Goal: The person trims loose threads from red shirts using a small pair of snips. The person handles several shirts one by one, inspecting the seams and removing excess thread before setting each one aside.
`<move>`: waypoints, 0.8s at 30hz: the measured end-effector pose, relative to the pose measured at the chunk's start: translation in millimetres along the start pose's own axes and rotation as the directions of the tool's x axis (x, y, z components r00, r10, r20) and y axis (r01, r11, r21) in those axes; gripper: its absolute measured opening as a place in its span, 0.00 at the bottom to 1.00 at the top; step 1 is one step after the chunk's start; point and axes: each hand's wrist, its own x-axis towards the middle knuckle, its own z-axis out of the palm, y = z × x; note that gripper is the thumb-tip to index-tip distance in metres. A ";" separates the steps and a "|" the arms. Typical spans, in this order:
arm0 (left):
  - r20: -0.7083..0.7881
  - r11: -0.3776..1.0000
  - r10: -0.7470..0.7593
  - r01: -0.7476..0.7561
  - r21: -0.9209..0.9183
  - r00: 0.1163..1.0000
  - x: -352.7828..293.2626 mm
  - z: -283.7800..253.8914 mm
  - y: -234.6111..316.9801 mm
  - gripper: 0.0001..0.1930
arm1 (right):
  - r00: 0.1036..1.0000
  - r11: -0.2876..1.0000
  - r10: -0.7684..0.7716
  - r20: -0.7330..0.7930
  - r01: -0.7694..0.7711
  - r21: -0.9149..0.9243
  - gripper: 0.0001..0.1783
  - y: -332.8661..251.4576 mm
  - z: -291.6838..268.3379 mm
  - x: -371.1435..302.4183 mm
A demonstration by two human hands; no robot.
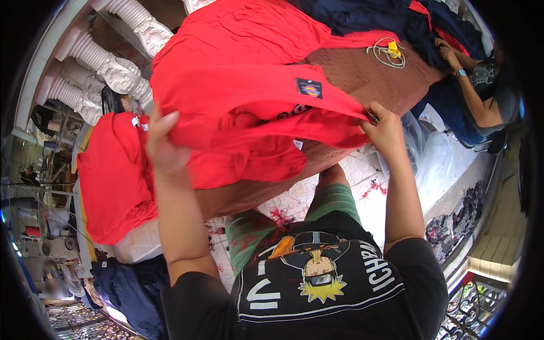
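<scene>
A red shirt (249, 85) with a dark label patch and dark lettering is lifted over the table in front of me. At its right end my right hand (384, 127) pinches the edge of the fabric. A small dark, metallic-looking thing shows by those fingertips, too small to name. My left hand (167, 144) is at the shirt's left side, smeared by motion, thumb toward the cloth; its grip cannot be made out. Under the lifted part lies more red cloth (266, 161) with a small white tag.
The table has a brown textured cover (345, 73). On it lie a red pile (238, 28), dark blue clothes (362, 17) and a coiled cord with a yellow piece (393, 51). Red clothes (116, 175) are stacked at left, near white columns (107, 62). A co-worker (481, 96) sits at right.
</scene>
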 end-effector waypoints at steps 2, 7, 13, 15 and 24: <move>0.019 0.990 -0.128 0.127 0.054 0.992 -8.2 -49.1 12.8 0.23 | 0.991 0.995 -0.070 0.115 0.061 0.081 0.10 -13.2 -31.8 5.0; 0.193 0.977 -0.069 0.105 -0.185 0.979 3.0 -149.7 133.4 0.20 | 0.834 0.849 -0.446 0.326 0.280 0.448 0.10 -72.7 -122.9 24.9; -0.299 0.961 -0.030 -0.055 -0.270 0.954 133.5 -134.1 126.0 0.25 | 0.910 0.887 -0.398 -0.118 0.415 0.203 0.13 -182.7 -47.6 170.6; -0.082 0.802 -0.325 0.229 -0.551 0.942 119.5 -193.1 1.8 0.33 | 0.823 0.847 -0.530 -0.202 0.527 -0.076 0.27 -111.6 -29.4 267.6; 0.350 0.468 -0.574 0.648 -0.601 0.740 -5.6 -81.8 -78.8 0.39 | 0.991 0.842 0.127 -0.040 -0.129 -0.523 0.21 85.1 70.0 158.2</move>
